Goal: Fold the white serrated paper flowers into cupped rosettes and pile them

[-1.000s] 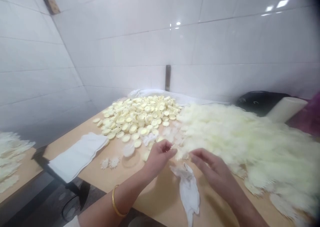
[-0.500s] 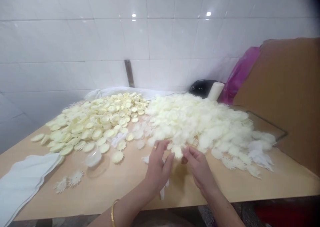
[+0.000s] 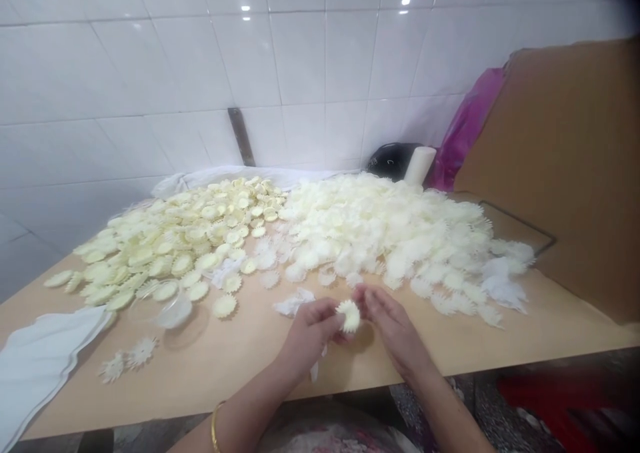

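Observation:
My left hand (image 3: pixel 315 326) pinches a small pale-yellow flower-shaped disc (image 3: pixel 349 316) with a toothed edge between thumb and fingers, its face turned up towards me. At the disc's upper right rim, my right hand (image 3: pixel 385 320) has its fingers bent and drawn together; they seem to grip the edge, though the fingertips are partly hidden. Both hands are just above the front of the table. Behind them spreads a heap of flat, pale toothed discs (image 3: pixel 360 226). To the left lies a heap of cupped yellow discs (image 3: pixel 165 240).
A clear plastic bowl (image 3: pixel 173 312) stands left of my hands, with two loose cut-out flowers (image 3: pixel 141 353) nearby. White cloth (image 3: pixel 45 360) covers the left corner. Crumpled white scraps (image 3: pixel 294 302) lie by my left hand. A cardboard box (image 3: pixel 555 186) rises on the right.
My hands have drawn back from the flat heap towards me. The disc, earlier pinched in my right hand, is now in my left hand's fingers. The view has shifted slightly.

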The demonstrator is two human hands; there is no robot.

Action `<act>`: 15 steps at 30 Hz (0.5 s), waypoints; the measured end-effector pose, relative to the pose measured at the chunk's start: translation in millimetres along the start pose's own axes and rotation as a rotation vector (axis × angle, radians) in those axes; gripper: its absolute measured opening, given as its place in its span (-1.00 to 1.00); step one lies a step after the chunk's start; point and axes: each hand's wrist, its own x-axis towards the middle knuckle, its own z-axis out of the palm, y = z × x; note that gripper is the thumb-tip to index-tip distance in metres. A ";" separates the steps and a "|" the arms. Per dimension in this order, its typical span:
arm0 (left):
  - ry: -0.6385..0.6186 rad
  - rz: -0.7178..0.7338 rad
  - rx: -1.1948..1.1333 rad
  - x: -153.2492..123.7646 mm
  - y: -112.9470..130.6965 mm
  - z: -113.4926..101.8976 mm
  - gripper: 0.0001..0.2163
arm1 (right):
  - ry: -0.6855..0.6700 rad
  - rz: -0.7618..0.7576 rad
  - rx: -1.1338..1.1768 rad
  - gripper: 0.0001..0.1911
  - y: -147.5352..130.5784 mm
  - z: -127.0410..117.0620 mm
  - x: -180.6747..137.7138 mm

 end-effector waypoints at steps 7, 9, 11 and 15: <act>0.119 -0.016 0.075 6.0 -6.0 2.4 -0.85 | -0.179 -0.117 -0.249 -0.86 -9.3 7.2 -3.2; 0.181 0.062 0.256 9.1 -11.9 0.9 -0.83 | -0.066 -0.230 -0.494 -0.86 -3.8 15.0 -3.5; 0.230 0.124 0.420 12.5 -16.1 -1.3 -0.82 | 0.017 -0.324 -0.706 -0.83 2.6 22.4 -2.1; 0.212 0.080 0.541 16.1 -18.0 -5.2 -0.83 | 0.079 -0.419 -0.829 -0.81 -2.0 23.6 -2.2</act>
